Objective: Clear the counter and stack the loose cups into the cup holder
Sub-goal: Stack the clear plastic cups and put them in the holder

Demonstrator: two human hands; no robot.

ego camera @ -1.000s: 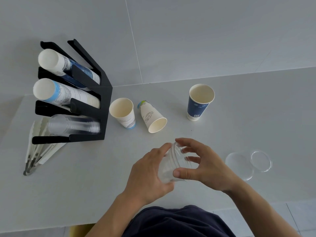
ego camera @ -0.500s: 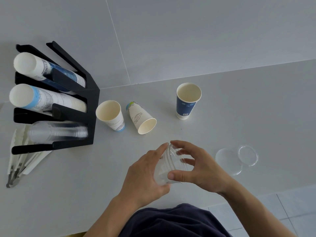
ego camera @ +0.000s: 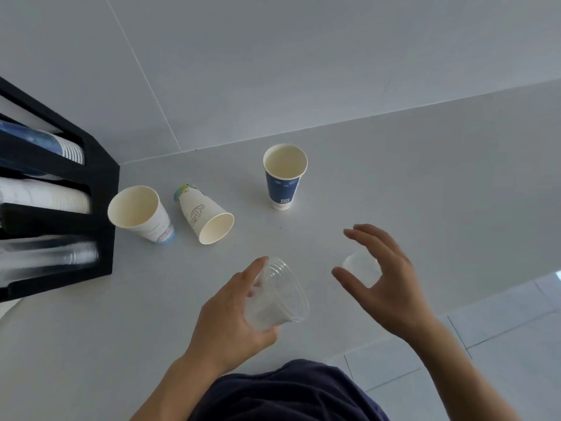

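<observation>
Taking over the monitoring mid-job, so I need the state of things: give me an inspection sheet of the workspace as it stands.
Surface: pale grey counter, no spills seen.
Job's things: black cup holder at left, three slots holding blue-printed, white and clear stacks. Blue paper cup upright. White paper cup tilted, standing beside the holder. Second white paper cup on its side, mouth toward the camera. Clear plastic cup in the left hand.
Clutter: clear lid on the counter, partly hidden by the right hand.
Grippers: left hand gripping the clear cup; right hand open, empty, above the lid.
Cables: nothing seen.
Surroundings: grey wall panels behind; tiled floor at right.
</observation>
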